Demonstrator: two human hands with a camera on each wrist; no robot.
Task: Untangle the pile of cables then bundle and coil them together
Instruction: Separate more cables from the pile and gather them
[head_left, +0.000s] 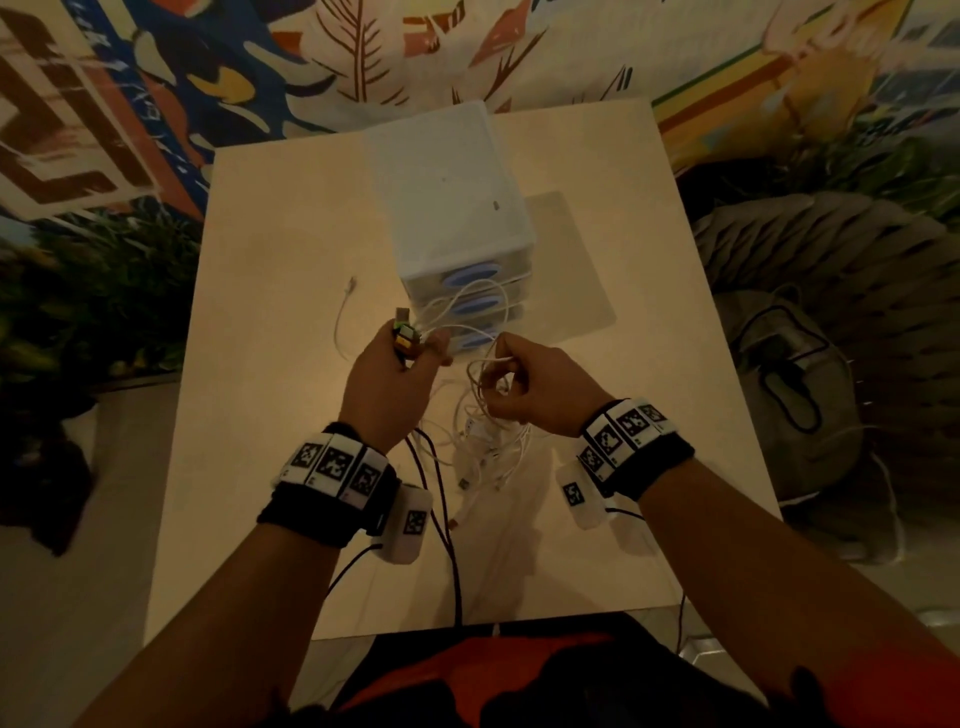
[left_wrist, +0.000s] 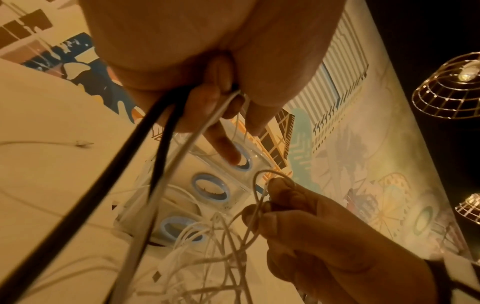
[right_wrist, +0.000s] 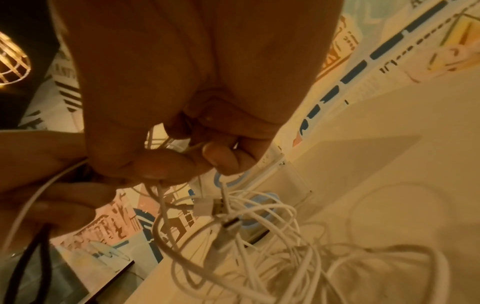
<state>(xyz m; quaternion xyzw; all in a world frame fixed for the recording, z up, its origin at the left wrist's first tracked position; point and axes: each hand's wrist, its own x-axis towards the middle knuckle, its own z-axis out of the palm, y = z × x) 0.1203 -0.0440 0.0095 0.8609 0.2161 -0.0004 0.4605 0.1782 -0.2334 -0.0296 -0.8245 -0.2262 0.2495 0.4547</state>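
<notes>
I see bare forearms, each with a black fabric wristband (head_left: 311, 512) carrying white blocks printed with black square markers (head_left: 332, 462). A white camera pod (head_left: 408, 525) with a thin black lead hangs under each wrist.

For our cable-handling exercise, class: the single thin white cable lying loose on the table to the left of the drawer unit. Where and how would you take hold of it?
Pinch the thin white cable just behind its small plug tip, coming from above. That end lies free on the pale table, apart from the white tangle and both hands, so it should lift without snagging.
</notes>
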